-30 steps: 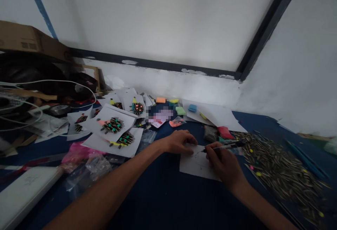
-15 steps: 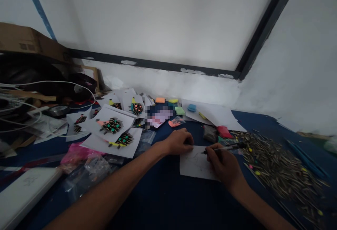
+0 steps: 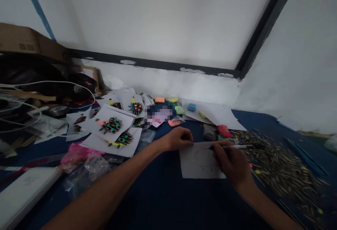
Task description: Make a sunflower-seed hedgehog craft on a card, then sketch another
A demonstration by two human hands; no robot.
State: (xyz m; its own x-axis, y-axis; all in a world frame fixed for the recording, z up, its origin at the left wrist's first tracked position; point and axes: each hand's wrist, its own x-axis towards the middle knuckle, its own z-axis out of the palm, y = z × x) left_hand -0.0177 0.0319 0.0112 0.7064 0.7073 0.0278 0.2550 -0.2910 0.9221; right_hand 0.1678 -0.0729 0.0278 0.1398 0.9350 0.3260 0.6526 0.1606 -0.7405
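A small white sheet of paper [image 3: 193,167] with thin pencil-like lines lies on the dark blue table. My left hand [image 3: 177,139] is closed, its curled fingertips pinning the sheet's top left corner. In my right hand [image 3: 234,165] is a pen [image 3: 238,147] with a pale barrel, gripped near its tip over the upper part of the paper. The right side of the sheet is hidden under that hand. Close behind the paper lie a dark grey packet [image 3: 210,132] and a red packet [image 3: 223,131].
A heap of striped seeds [image 3: 284,174] spreads at the right beside a blue tool [image 3: 305,156]. Paper cards [image 3: 113,123] with seed-covered hedgehog figures lie at the left, near plastic bags [image 3: 97,165] and a white box [image 3: 28,195]. Coloured clay blocks [image 3: 180,110] sit by the wall.
My right hand has moved right with the pen, whose tip now sits further right and slightly higher on the sheet. More of the drawn lines show. My left hand stays at the corner.
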